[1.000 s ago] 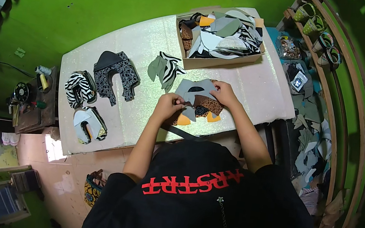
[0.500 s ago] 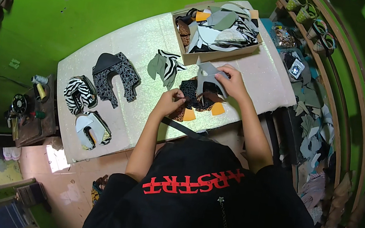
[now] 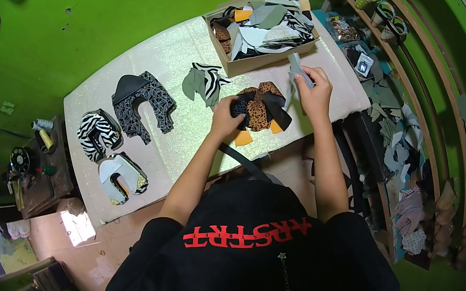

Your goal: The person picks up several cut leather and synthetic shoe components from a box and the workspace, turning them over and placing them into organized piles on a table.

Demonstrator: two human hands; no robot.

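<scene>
Between my hands lies a small heap of cut pieces (image 3: pixel 259 112), with leopard print on top and black pieces around it. My left hand (image 3: pixel 228 118) is at the heap's left side, its fingers bent around the black patterned edge. Held up off the table in my right hand (image 3: pixel 315 90) is a grey cut piece (image 3: pixel 298 69), pinched between thumb and fingers. Two orange tabs (image 3: pixel 244 139) show at the heap's near side. Just left of the heap, green and zebra-striped pieces (image 3: pixel 204 83) lie together on the pale table (image 3: pixel 176 45).
An open cardboard box (image 3: pixel 251 66) full of mixed cut pieces stands at the back. Black patterned U-shaped pieces (image 3: pixel 142 104), a zebra-striped stack (image 3: pixel 98 131) and a white U-shaped stack (image 3: pixel 121 176) are at the left. Wooden shelving (image 3: pixel 415 71) with small baskets runs along the right.
My right hand has moved the grey piece right, away from the heap. Leopard print now shows on top of the heap. My left hand has shifted onto the heap's left side.
</scene>
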